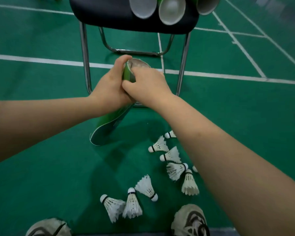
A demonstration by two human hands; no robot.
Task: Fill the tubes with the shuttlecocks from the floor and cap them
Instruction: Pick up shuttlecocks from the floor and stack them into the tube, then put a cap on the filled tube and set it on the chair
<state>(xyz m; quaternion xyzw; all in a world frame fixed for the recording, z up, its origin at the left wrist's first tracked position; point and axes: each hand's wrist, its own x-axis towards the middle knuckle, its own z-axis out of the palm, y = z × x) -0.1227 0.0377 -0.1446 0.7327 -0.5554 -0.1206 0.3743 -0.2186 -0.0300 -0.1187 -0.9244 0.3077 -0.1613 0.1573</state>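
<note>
Clasping tube (109, 126) in left hand (107, 87) grip | right hand (148, 84) grip seemingly pinches rim | chair (100, 12) behind | shuttlecocks (132, 205) underfoot

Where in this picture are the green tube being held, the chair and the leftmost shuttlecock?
green tube (109, 125): head view, on its lower green wall.
chair (99, 12): head view, on the dark seat cushion.
leftmost shuttlecock (113, 208): head view, on its white feathers.

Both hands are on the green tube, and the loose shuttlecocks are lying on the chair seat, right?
Not quite. The head view shows the loose shuttlecocks lying on the floor, not the chair seat. The left hand and right hand are indeed on the green tube.
</note>
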